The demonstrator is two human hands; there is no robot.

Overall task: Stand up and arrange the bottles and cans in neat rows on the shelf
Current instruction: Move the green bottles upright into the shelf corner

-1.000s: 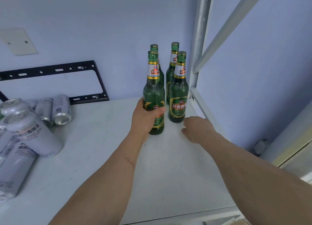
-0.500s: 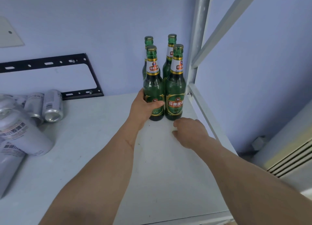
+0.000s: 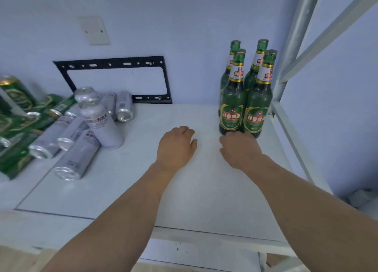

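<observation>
**Four bottles upright in the corner, cans in a heap**

Four green bottles (image 3: 244, 100) stand upright in a tight two-by-two block at the back right corner of the shelf (image 3: 204, 190), the front pair touching side by side, the rear pair close behind them near the wall. Well apart on the left lies a jumble of silver cans (image 3: 86, 132): I count about eight, one upright, most on their sides, some stacked over others. Farther left, green cans (image 3: 18, 116) are piled up; blur and the frame edge keep me from counting them.

The left hand (image 3: 176, 147) rests knuckles-up on the pale shelf, fingers curled under, its grip holding nothing. The right hand (image 3: 239, 149) lies just in front of the front bottles; its fingers are loosely bent, with nothing in its grip.

The wall is pale blue. A black metal bracket (image 3: 114, 79) and a blank white plate (image 3: 94, 30) are fixed to it. A grey shelf post (image 3: 294, 40) rises right of the bottles.
</observation>
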